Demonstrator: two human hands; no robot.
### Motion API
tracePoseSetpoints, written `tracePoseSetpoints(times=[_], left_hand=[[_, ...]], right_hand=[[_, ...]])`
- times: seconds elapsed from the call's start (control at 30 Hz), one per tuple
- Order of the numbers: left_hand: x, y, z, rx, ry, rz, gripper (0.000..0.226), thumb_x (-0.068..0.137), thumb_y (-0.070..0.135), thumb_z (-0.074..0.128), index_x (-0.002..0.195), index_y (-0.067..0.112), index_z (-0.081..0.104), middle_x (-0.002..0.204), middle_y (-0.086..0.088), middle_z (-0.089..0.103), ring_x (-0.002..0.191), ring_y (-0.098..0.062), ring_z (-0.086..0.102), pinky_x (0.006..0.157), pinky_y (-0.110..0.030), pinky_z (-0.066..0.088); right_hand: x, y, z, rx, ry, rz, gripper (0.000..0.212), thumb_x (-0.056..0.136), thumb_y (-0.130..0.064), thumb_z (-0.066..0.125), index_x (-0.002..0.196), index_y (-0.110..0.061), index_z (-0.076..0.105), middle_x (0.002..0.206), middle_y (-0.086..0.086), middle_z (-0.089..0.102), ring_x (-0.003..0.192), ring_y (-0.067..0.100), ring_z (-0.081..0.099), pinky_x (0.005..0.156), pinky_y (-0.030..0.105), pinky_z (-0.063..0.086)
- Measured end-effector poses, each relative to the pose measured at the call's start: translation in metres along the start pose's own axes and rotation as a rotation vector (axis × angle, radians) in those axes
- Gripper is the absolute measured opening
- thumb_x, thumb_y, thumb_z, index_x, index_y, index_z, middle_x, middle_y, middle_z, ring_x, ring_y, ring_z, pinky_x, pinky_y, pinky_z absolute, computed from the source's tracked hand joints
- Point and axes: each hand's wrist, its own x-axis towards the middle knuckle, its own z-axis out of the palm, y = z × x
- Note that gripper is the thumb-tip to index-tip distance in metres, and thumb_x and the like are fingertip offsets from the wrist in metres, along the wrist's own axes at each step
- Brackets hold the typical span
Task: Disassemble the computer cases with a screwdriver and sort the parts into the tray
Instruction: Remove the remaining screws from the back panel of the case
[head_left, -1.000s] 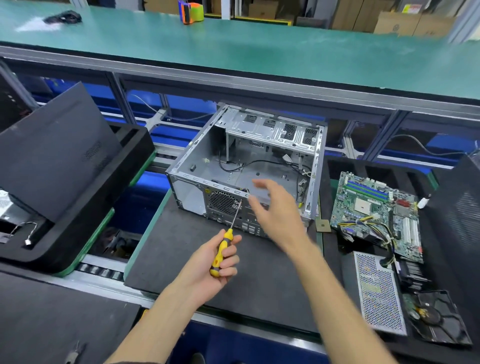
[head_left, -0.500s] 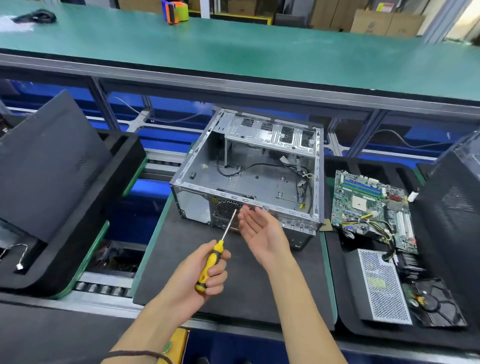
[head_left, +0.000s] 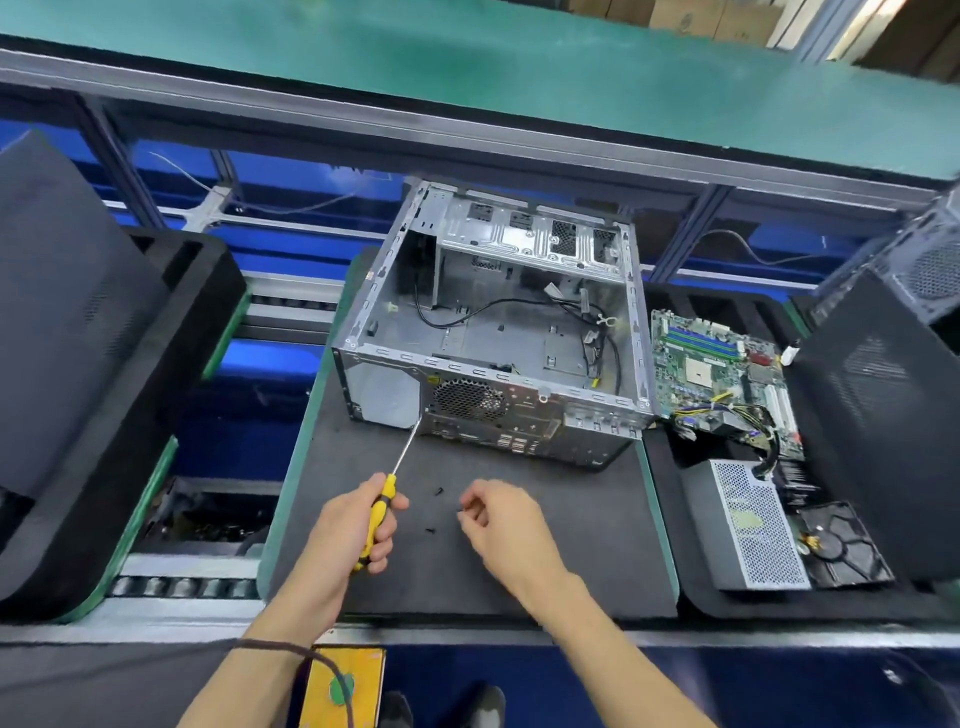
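Note:
An open grey computer case (head_left: 498, 332) lies on a black mat (head_left: 571, 545), with loose black cables inside. My left hand (head_left: 343, 535) grips a yellow-handled screwdriver (head_left: 382, 506) whose tip touches the case's rear panel beside the fan grille. My right hand (head_left: 498, 525) hovers low over the mat in front of the case, fingers curled. A small black screw (head_left: 460, 513) sits at its fingertips, and I cannot tell whether it is held. Two more screws (head_left: 439, 490) lie loose on the mat between my hands.
A black foam tray (head_left: 696, 603) at right holds a motherboard (head_left: 717, 374), a power supply (head_left: 748, 525) and a hard drive (head_left: 841, 545). A dark side panel (head_left: 883, 415) leans at its far side. Another tray with a panel (head_left: 62, 312) stands at left. A green shelf (head_left: 467, 67) runs above.
My right hand has pulled back from the case's rear edge down toward the mat, and loose screws now lie there. The screwdriver tip has come to the rear panel.

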Motion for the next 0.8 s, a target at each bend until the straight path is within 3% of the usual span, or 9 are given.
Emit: tracePoseSetpoints(times=[0.07, 0.17, 0.3, 0.8], left_hand=[[0.002, -0.005, -0.002, 0.017, -0.004, -0.013, 0.044, 0.106, 0.036, 0.040, 0.098, -0.001, 0.063, 0.054, -0.003, 0.039, 0.042, -0.016, 0.033, 0.041, -0.024, 0.027], [0.003, -0.011, -0.001, 0.021, -0.015, -0.031, 0.045, 0.105, 0.036, 0.041, 0.100, -0.003, 0.063, 0.054, -0.003, 0.039, 0.043, -0.016, 0.033, 0.041, -0.024, 0.027], [0.004, -0.013, 0.006, 0.025, -0.042, -0.042, 0.045, 0.106, 0.036, 0.041, 0.099, -0.003, 0.063, 0.054, -0.004, 0.039, 0.042, -0.016, 0.034, 0.040, -0.024, 0.027], [0.007, -0.002, 0.021, 0.027, -0.110, -0.046, 0.047, 0.105, 0.038, 0.043, 0.100, -0.005, 0.062, 0.053, -0.004, 0.038, 0.042, -0.016, 0.034, 0.038, -0.024, 0.028]], right_hand=[[-0.015, 0.011, 0.026, -0.049, 0.058, -0.098, 0.016, 0.095, -0.023, 0.061, 0.107, -0.019, 0.071, 0.101, -0.003, 0.062, 0.094, 0.015, 0.059, 0.085, 0.028, 0.048], [-0.028, 0.019, 0.042, 0.027, 0.208, -0.173, 0.021, 0.096, -0.022, 0.062, 0.112, -0.016, 0.073, 0.103, -0.004, 0.059, 0.094, 0.013, 0.058, 0.085, 0.023, 0.048], [-0.030, 0.021, 0.045, 0.050, 0.259, -0.188, 0.023, 0.096, -0.022, 0.063, 0.115, -0.015, 0.072, 0.105, -0.003, 0.059, 0.096, 0.012, 0.056, 0.087, 0.021, 0.047], [-0.027, 0.010, 0.033, 0.028, 0.098, -0.093, 0.029, 0.098, -0.026, 0.057, 0.126, -0.021, 0.064, 0.117, -0.006, 0.052, 0.108, 0.009, 0.051, 0.097, 0.020, 0.042]])
